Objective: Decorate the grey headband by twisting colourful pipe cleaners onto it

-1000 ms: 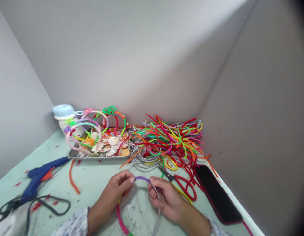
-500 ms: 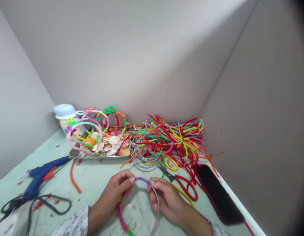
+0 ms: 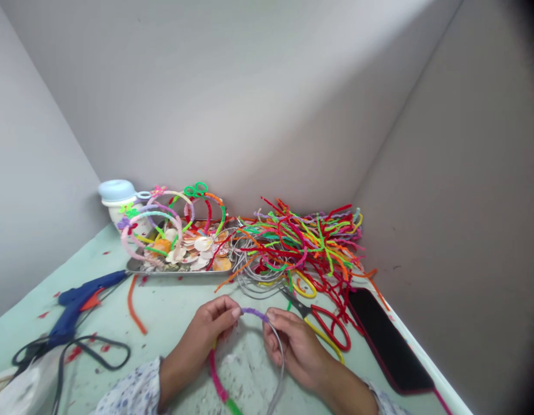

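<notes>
Between my hands arches a wire headband (image 3: 255, 313), partly wound with pipe cleaner. Its top is purple; the left side runs down through yellow and magenta to green. On the right side the grey wire is bare. My left hand (image 3: 215, 331) pinches the wrapped part at the left end of the purple stretch. My right hand (image 3: 290, 343) is closed, thumb and fingers pinching the right end of the purple stretch where the bare wire begins. The lower ends run out of the frame.
A metal tray (image 3: 180, 273) holds shells and finished headbands. Beside it lie coiled wire (image 3: 258, 282) and a heap of pipe cleaners (image 3: 305, 242). Scissors (image 3: 331, 328) and a phone (image 3: 390, 343) are at right. A blue glue gun (image 3: 76, 305) and a lidded bottle (image 3: 120, 204) are at left.
The whole view has shifted slightly, so things appear a little further right. Both hands keep their pinch on the headband, with almost no other visible change.
</notes>
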`<state>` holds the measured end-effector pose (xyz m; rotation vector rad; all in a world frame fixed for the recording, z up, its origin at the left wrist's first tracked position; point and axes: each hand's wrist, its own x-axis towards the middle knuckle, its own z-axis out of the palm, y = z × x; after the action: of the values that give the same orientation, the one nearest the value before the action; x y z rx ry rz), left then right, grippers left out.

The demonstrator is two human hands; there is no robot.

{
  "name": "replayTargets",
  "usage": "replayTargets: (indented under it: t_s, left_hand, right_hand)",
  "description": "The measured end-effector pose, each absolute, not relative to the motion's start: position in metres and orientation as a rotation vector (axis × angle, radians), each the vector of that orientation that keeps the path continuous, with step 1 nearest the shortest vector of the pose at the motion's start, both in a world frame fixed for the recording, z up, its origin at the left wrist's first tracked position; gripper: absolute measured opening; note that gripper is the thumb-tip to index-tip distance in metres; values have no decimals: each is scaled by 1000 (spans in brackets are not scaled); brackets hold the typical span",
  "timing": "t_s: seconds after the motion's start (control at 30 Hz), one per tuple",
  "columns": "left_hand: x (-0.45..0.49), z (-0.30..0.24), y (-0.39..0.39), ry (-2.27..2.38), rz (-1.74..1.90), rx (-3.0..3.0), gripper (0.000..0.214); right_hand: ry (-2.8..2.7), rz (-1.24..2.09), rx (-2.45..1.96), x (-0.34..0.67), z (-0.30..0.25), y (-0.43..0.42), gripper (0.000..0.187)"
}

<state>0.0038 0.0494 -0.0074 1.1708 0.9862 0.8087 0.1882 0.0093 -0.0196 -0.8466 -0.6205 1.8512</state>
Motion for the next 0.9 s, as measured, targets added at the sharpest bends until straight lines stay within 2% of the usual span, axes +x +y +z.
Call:
replayTargets:
  t_s: [0.23, 0.6, 0.73, 0.83, 0.9]
  left_hand:
    - [3, -8, 49, 964, 816, 1139, 25]
    - [5, -5, 49, 883, 896, 1048, 26]
    - [4, -6, 50, 895, 871, 1035, 24]
    - [3, -8, 52, 902, 875, 1032, 24]
    - [3, -8, 53, 904, 864, 1030, 24]
  right_hand:
    - [-596, 1853, -887, 188, -20, 9, 25]
    - [-503, 1827, -839, 189, -15, 9, 16]
    - [-656, 1803, -942, 191, -10, 11, 20]
    - [-979, 1619, -1160, 197, 2, 18, 25]
    - [-1248, 1283, -1350, 204, 15, 27, 24]
